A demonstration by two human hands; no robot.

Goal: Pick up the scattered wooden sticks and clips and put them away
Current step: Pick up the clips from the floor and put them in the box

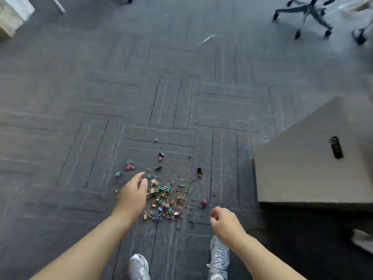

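A heap of small coloured clips (165, 201) lies on the dark carpet in front of my feet. Stray clips are scattered around it: a red one (130, 167) to the upper left, a dark one (199, 172) to the upper right, another red one (203, 203) on the right. My left hand (133, 194) hangs over the left edge of the heap, fingers apart and slightly bent, nothing in it. My right hand (225, 221) is lower right of the heap, fingers loosely curled, with nothing visible in it. I cannot make out wooden sticks.
A grey cardboard box (306, 168) with a hand slot stands on the right. Wheeled office chair bases (308, 15) are at the far right. A pale piece of furniture (12, 15) is at the far left. My two grey shoes (219, 257) stand below the heap.
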